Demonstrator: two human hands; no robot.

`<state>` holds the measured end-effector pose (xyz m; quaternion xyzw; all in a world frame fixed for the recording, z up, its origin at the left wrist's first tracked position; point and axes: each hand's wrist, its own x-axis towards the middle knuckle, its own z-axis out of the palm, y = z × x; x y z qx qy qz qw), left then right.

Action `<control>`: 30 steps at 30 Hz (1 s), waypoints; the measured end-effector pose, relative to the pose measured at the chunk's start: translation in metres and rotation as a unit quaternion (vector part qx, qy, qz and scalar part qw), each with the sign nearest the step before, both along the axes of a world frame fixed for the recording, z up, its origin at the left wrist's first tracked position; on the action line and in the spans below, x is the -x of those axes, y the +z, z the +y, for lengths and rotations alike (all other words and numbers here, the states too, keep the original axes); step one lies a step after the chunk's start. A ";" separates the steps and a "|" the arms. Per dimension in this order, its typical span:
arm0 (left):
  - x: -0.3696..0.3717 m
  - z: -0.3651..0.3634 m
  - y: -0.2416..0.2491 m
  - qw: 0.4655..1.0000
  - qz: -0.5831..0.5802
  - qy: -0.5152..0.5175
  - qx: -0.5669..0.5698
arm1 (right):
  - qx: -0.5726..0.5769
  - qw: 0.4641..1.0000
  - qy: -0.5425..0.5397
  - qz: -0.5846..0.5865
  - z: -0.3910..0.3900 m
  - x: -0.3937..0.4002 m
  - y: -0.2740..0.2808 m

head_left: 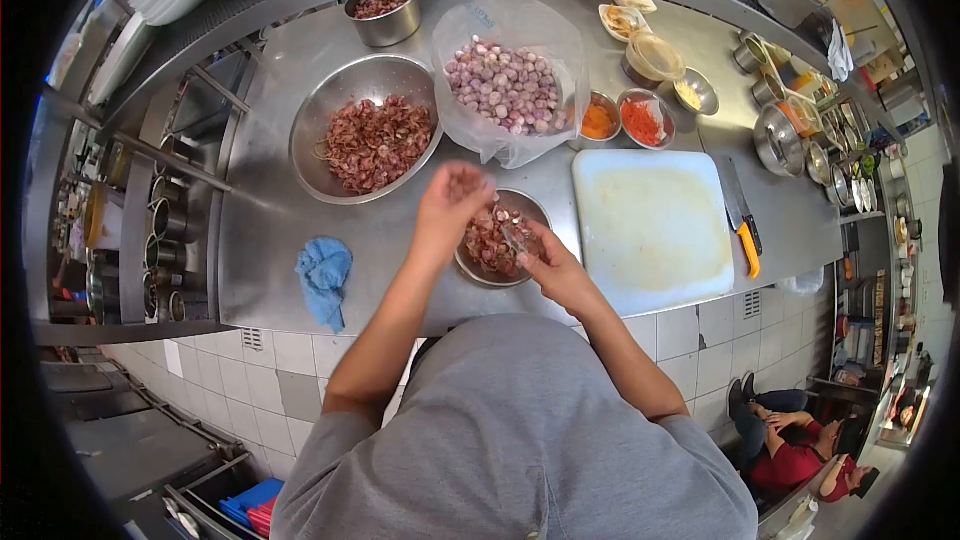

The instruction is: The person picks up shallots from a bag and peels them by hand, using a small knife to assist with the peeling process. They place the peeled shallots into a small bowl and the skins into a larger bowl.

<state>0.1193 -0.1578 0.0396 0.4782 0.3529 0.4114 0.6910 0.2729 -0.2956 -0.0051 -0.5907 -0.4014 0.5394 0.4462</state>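
Observation:
A small steel bowl [548, 215] at the table's front edge holds reddish-brown, papery shallot-like pieces. Over its right rim is my right hand [556, 268], thumb and fingers closed around a small thin object that I cannot make out. My left hand [456, 198] is above the bowl's upper left side, its fingers curled and smeared by motion. Just beyond the hands stands a clear plastic bag [560, 45] full of small purple shallots [505, 85]. To the left, a large steel bowl [310, 145] contains more of the reddish-brown pieces [375, 145].
A white cutting board [655, 225] lies right of the small bowl, with a yellow-handled knife [747, 240] beside it. A blue cloth [323, 280] rests at left. Small bowls of orange [598, 122] and red food [645, 123] stand behind the board. A seated person [800, 450] is at lower right.

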 end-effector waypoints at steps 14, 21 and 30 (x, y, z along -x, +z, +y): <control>0.007 0.001 0.017 0.779 0.338 -0.422 -0.318 | 0.067 0.971 0.042 -0.226 0.014 -0.025 0.026; 0.045 -0.005 -0.035 0.798 0.446 -0.254 -0.315 | -0.023 0.955 0.074 -0.287 0.013 -0.008 0.001; 0.115 0.085 -0.006 0.817 0.470 0.045 -0.330 | 0.115 0.949 0.058 -0.287 0.032 0.000 0.016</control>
